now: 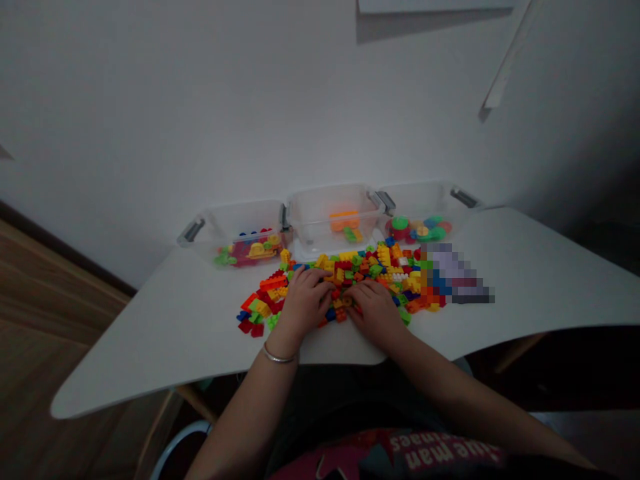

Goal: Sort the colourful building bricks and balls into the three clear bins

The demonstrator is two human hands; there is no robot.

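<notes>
Colourful plastic building bricks (345, 257) lie in a wide, loose pile on the white table, with both my hands at its near middle. My left hand (306, 300), with a silver bracelet (278, 358) at the wrist, reaches over the pile with bent fingers. Small red bricks show close to its fingertips, but what it grips is hard to make out. Facing it, my right hand (375, 310) has its fingers curled around a small building brick, partly hidden by the fingers. A yellow brick (347, 302) lies between the two hands.
Three clear plastic bins stand along the wall: the left bin (220, 217) and right bin (425, 193) hold several coloured pieces. The middle bin (313, 207) holds orange and green ones. A pixelated patch covers the pile's right end. The table's front edge (345, 364) curves near my body.
</notes>
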